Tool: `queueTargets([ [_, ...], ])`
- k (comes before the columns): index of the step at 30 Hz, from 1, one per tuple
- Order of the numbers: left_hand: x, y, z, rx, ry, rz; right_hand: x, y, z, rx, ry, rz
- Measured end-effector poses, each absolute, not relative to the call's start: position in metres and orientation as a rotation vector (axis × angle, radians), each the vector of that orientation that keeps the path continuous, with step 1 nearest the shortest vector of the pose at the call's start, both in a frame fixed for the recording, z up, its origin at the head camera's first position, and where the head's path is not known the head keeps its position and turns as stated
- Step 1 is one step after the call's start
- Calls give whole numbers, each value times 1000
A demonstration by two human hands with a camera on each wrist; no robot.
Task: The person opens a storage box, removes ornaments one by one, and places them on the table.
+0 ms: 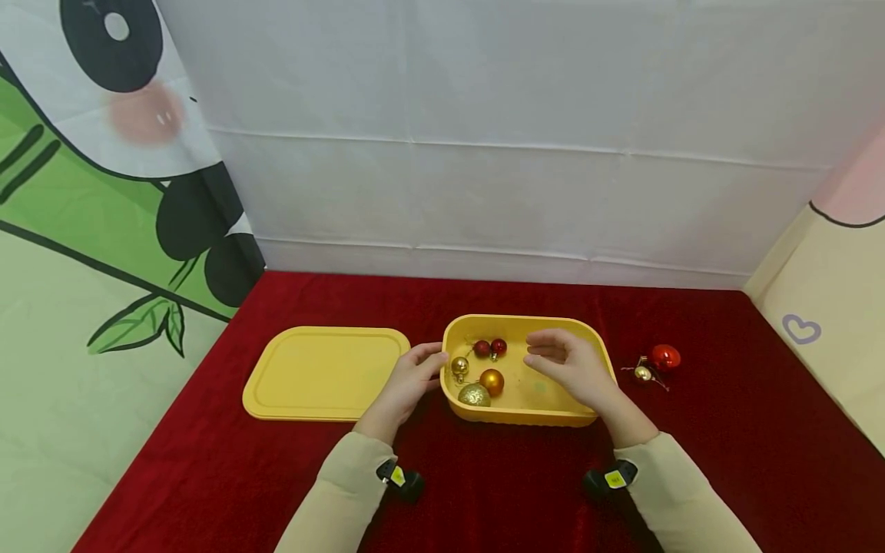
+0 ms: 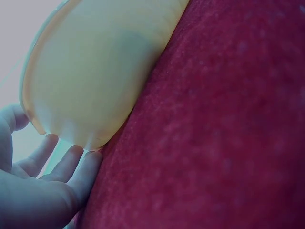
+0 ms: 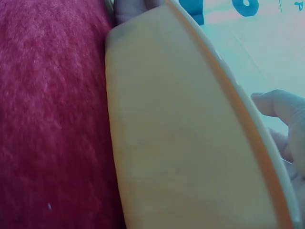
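Observation:
A yellow plastic box stands on the red cloth with several Christmas baubles inside. Among them are a glittery gold bauble, a shiny orange-gold bauble, a small gold bauble and two dark red baubles. My left hand holds the box's left end, thumb at the rim and fingers against the outer wall. Over the box's right half hovers my right hand, fingers loosely bent and apart from the thumb, with nothing visible between them.
Left of the box lies a flat yellow lid. On the cloth to the right are a shiny red bauble and a small pale-gold bauble with thin strings. A white cloth backdrop rises behind the table.

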State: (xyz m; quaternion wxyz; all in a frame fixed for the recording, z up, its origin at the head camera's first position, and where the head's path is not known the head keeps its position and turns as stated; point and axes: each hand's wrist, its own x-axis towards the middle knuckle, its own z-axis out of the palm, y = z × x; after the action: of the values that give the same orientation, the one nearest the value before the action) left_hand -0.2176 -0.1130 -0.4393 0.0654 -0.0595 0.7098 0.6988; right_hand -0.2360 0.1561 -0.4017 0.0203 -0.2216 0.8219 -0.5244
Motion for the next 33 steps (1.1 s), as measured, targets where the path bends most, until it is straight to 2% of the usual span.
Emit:
queueTargets([
  [16, -217, -113, -436, -157, 2111, 2115, -238, 127, -404, -779, 2544, -1525],
  [33, -212, -112, -427, -167, 2111, 2109, -236, 117, -410, -723, 2549, -1354],
])
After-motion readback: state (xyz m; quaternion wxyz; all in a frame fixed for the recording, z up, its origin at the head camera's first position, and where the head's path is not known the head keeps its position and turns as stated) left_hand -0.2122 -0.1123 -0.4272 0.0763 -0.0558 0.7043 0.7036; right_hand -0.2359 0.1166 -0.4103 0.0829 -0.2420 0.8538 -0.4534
